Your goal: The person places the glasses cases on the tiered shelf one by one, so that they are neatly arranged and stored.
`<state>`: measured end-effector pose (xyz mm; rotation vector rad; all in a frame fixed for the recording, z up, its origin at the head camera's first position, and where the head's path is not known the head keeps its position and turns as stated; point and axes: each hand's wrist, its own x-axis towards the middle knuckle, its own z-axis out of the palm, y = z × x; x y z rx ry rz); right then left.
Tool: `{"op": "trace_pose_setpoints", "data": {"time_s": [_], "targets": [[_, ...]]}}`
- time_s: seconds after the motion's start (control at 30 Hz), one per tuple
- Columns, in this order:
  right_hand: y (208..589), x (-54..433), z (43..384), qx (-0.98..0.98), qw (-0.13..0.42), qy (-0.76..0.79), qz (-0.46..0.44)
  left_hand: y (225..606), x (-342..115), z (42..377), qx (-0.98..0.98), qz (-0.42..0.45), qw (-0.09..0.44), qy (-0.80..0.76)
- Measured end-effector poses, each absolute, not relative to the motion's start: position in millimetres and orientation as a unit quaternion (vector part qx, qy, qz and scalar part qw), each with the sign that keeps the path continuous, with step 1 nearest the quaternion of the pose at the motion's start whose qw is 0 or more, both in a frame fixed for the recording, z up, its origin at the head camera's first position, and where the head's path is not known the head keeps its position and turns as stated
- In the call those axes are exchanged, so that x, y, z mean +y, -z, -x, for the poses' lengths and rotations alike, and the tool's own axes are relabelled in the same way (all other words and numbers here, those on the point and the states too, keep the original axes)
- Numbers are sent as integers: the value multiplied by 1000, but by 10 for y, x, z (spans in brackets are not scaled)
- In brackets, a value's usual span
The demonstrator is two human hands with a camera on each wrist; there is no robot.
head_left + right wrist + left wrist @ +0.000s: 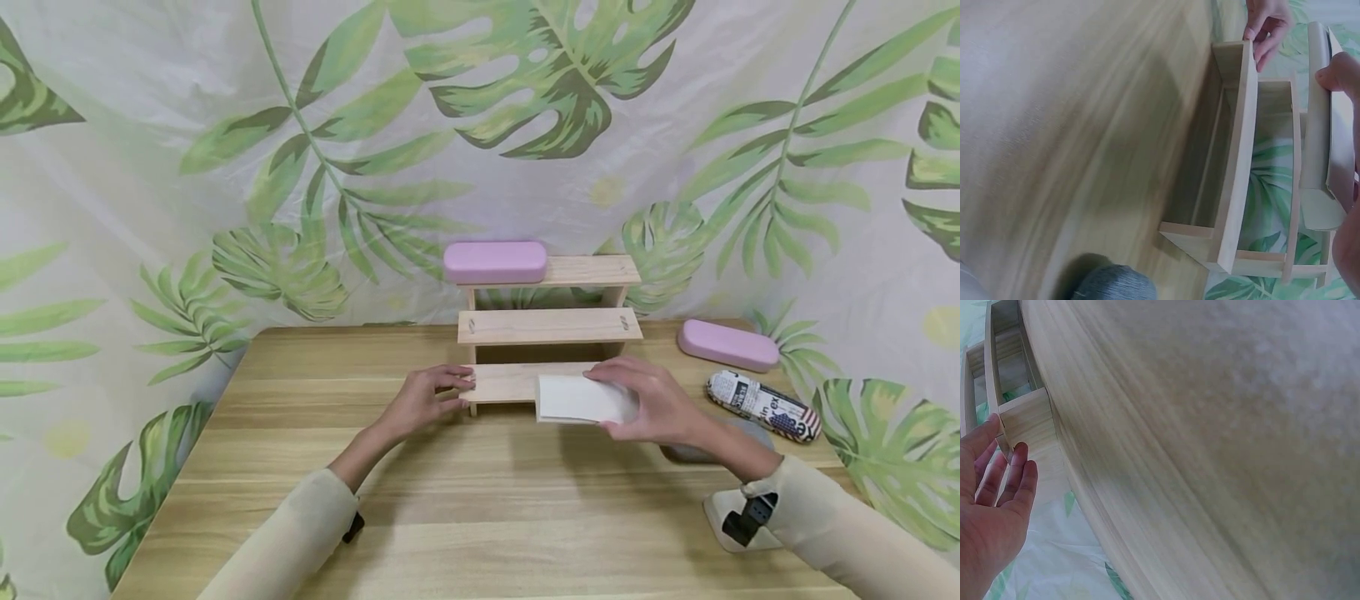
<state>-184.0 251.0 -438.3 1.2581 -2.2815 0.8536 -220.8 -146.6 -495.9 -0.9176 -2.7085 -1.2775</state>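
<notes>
Well, right grip [654, 402]: pinched the white case [573, 400] at its right end.
White case: jutted leftward from that grip, above the bottom shelf [502, 382].
Left grip [426, 403]: pinched the bottom shelf's left end.

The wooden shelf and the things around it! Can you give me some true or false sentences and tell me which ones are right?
1. The right hand holds a white case. True.
2. A pink case sits on the shelf's middle step. False: that pink case is on the top step.
3. The left hand touches the left end of the bottom step. True.
4. The case with letters printed on it stands on the wooden shelf. False: the lettered case lies on the table, to the right of the wooden shelf.
5. The head view shows two pink cases. True.
</notes>
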Motion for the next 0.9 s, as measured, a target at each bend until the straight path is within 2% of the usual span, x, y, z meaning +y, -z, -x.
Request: {"op": "trace_pose_setpoints", "data": {"time_s": [0.3,0.9], "targets": [[4268,2540,1977,-822,203,-294,-444,4943,-1464,2203,-864,291,-1,411],[4016,2663,2312,-848,179,-274,-417,4940,-1467,2196,-867,287,-4,407]]}}
